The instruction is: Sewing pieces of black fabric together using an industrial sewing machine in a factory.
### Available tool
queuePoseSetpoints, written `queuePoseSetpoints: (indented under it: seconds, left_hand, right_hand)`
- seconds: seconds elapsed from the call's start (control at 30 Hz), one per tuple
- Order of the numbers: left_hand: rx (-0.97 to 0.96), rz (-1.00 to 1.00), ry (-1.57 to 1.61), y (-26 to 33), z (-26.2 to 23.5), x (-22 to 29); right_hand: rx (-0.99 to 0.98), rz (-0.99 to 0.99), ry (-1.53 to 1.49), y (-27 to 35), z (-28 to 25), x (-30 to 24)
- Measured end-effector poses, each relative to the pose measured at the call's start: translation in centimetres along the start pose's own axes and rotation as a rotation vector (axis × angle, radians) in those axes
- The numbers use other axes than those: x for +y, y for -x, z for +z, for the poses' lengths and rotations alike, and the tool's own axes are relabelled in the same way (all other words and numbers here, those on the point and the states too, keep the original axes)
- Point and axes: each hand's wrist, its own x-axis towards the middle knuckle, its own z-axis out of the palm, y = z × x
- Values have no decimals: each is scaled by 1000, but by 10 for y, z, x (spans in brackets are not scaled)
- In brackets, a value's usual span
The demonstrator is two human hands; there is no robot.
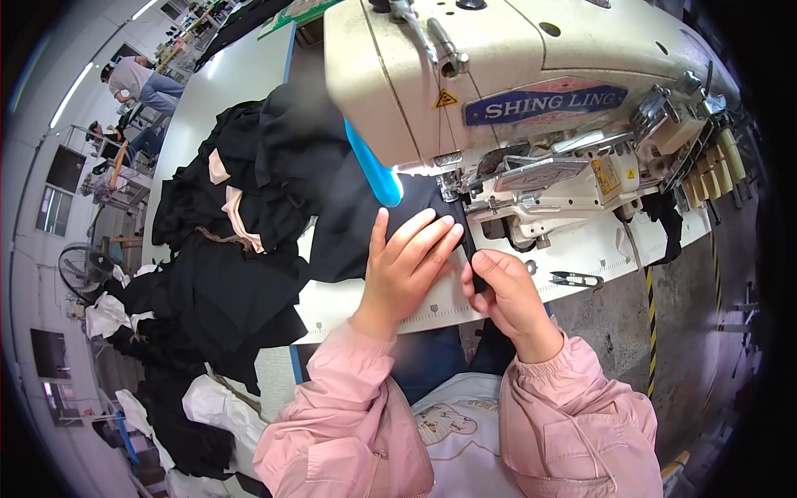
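Note:
My left hand (404, 261) lies flat, fingers spread, on a piece of black fabric (357, 224) just in front of the presser foot (450, 189) of a cream industrial sewing machine (498, 75). My right hand (508, 290) pinches a narrow black strip (470, 253) of the same fabric at the table's front edge, to the right of the left hand. Both sleeves are pink. A blue curved guide (374, 170) hangs from the machine above the fabric.
A heap of black and beige garment pieces (241, 224) covers the white table (357, 303) to the left. Small thread snips (577, 280) lie on the table at right. Thread cones (714, 170) stand behind the machine. More cloth is piled on the floor (191, 415). Other people (141, 83) work far left.

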Motion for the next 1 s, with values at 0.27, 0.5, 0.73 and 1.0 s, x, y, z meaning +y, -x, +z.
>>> queuePoseSetpoints:
  seconds: [0.27,0.5,0.73,1.0]
  left_hand:
    - [335,-82,48,-9,23,14]
    - [346,-94,145,-17,17,18]
    - [309,-99,232,-18,9,17]
    - [162,-177,96,-17,8,24]
  right_hand:
    - [-89,185,-362,6,11,-3]
    - [408,-873,919,-5,0,0]
    - [189,-1400,1244,-32,2,-21]
    - [125,-1348,1291,-22,6,-28]
